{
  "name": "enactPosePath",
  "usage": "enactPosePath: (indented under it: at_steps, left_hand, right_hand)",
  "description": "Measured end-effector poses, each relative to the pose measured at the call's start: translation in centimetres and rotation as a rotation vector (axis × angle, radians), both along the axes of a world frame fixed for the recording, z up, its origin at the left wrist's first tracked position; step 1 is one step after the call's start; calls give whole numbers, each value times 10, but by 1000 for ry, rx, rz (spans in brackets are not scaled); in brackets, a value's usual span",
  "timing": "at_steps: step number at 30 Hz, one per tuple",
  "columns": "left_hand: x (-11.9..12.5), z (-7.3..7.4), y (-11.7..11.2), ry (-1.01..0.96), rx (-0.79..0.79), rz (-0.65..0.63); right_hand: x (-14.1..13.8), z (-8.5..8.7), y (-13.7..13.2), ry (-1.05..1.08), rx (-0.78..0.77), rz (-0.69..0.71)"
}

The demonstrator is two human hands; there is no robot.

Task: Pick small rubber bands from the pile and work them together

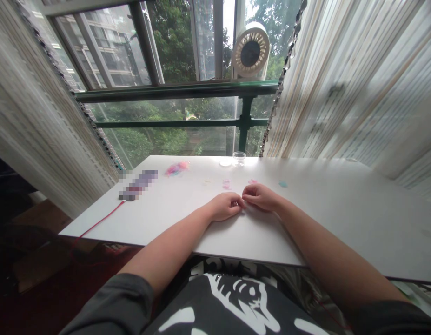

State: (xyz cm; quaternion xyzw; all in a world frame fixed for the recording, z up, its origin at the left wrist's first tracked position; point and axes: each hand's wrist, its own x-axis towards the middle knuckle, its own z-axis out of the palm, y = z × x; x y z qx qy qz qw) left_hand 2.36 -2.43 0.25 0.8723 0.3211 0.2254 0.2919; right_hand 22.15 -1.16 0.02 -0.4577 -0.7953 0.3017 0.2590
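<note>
My left hand [226,205] and my right hand [260,196] rest on the white table [341,209], meeting fingertip to fingertip near its middle. Both have the fingers curled and pinched together; what they pinch is too small to make out. Just beyond the hands lie small pink pieces [227,184] and another pink bit [252,182]. A small teal piece [282,184] lies to the right of them.
A pile of pink and blue bits [177,168] lies at the back left. A blurred dark object [139,184] with a red cord [100,223] sits at the left. A clear round container [239,158] and a white lid [225,163] stand by the window. Curtains hang on both sides.
</note>
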Motion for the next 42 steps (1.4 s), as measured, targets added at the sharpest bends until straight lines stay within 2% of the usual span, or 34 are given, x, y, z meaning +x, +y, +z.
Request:
enactPosePath:
  at_steps: [15,30,42]
  left_hand:
    - [1,-6,4,-102,7,65]
    - [2,-3,3,-160,-2,213]
    - [1,-7,5,-146,-15,203]
  right_hand:
    - [0,0,-1,15,-11,17]
    - [0,3,-4,62,-10,83]
    - [-3,4,-5,2,43,39]
